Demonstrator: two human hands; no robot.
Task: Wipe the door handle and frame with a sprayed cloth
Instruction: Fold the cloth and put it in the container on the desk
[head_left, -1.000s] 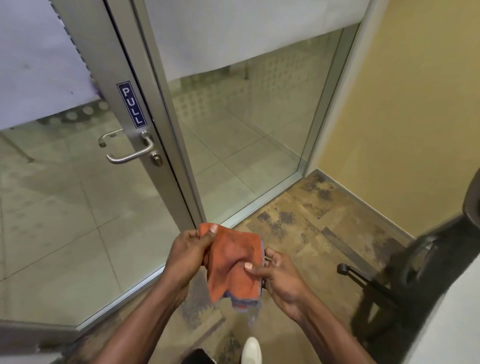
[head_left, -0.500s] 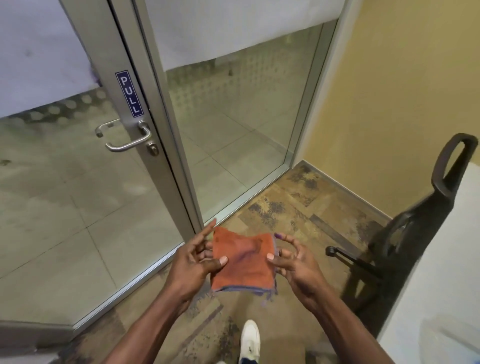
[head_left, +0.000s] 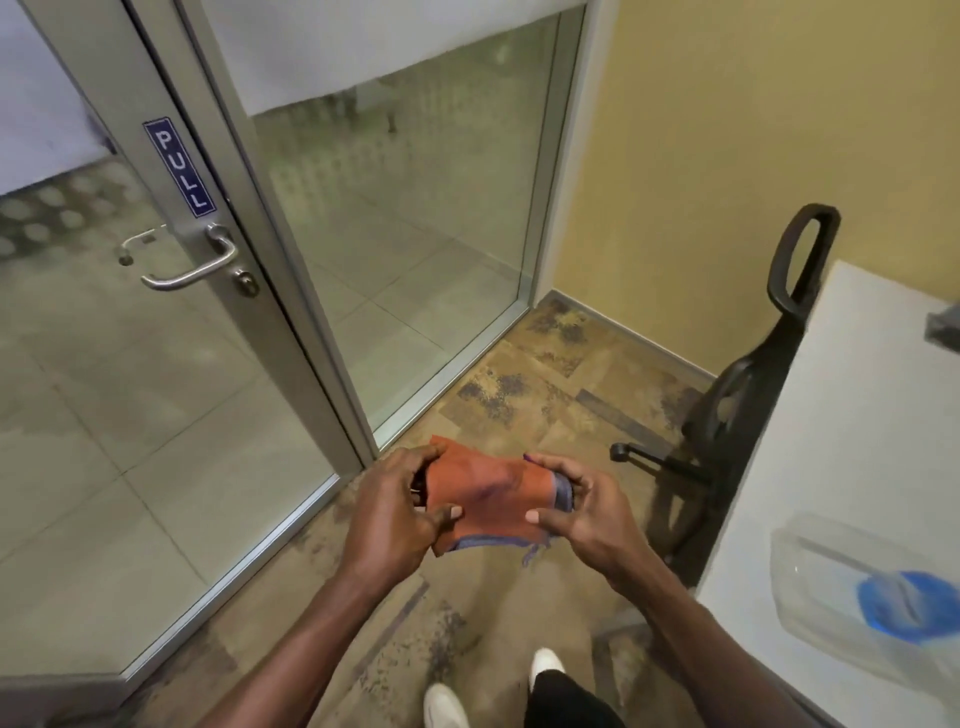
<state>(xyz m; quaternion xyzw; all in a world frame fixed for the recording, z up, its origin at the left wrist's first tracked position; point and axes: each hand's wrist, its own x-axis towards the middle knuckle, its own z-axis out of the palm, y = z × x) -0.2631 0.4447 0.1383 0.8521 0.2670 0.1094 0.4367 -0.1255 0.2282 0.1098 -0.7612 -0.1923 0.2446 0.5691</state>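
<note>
The wiping looks not yet begun: the left hand (head_left: 387, 512) and right hand (head_left: 587, 512) each pinch a side of the orange cloth (head_left: 485, 499) low at centre, well apart from the door handle (head_left: 195, 262) at ten o'clock. Open floor runs to the door frame (head_left: 291, 291); a chair (head_left: 748, 384) and table edge (head_left: 769, 499) crowd three o'clock.

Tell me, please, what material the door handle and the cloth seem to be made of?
Door handle: probably metal, brushed or satin, judging by its grey colour and soft sheen. Cloth: looks like soft orange fabric, perhaps microfibre, with a bluish stitched edge; it creases between both hands.
</note>
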